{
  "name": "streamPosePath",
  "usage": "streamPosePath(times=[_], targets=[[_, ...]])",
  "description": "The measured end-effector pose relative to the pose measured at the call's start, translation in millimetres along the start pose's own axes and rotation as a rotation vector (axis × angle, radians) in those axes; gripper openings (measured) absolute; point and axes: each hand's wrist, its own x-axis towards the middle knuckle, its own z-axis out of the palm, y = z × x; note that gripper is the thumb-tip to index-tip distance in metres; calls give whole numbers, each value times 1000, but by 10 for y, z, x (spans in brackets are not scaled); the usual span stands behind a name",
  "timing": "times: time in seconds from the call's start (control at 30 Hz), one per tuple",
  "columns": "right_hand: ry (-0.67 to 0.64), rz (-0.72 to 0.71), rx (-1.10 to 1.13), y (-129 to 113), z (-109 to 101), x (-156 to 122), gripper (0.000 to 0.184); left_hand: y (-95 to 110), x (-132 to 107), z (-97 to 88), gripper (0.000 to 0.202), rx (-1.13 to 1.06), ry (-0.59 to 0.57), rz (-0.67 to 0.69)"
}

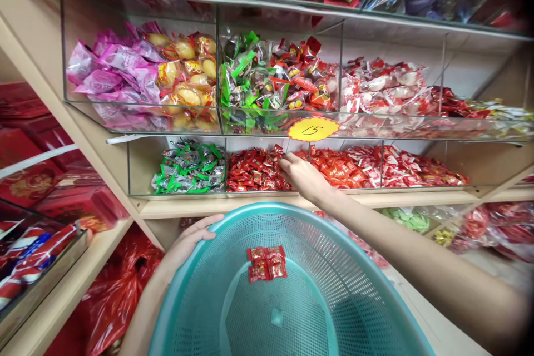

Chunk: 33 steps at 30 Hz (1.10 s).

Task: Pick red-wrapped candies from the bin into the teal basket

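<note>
Watching remotely through the head camera, I see the left hand (198,232) with its grip clamped on the rim of a teal, rounded, perforated plastic basket (196,295), lower centre. Inside, near mid-frame, lies a cluster of shiny red-wrapped candies (267,263). At centre, the right hand (301,172) is at a heap of small red-packeted sweets (253,171), fingers curled; I cannot tell whether its grip holds one. A yellow scalloped tag (314,129) marked 15 appears just above.

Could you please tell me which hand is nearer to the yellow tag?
Right: the right hand is just below the yellow tag; the left hand is lower and farther left, on the rim of the teal basket.
</note>
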Motion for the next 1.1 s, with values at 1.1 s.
streamPosePath(times=[1.1], targets=[[-589,-262,187,-550,865,-1006,22,-147,146,-59,51,2,-7,-31]])
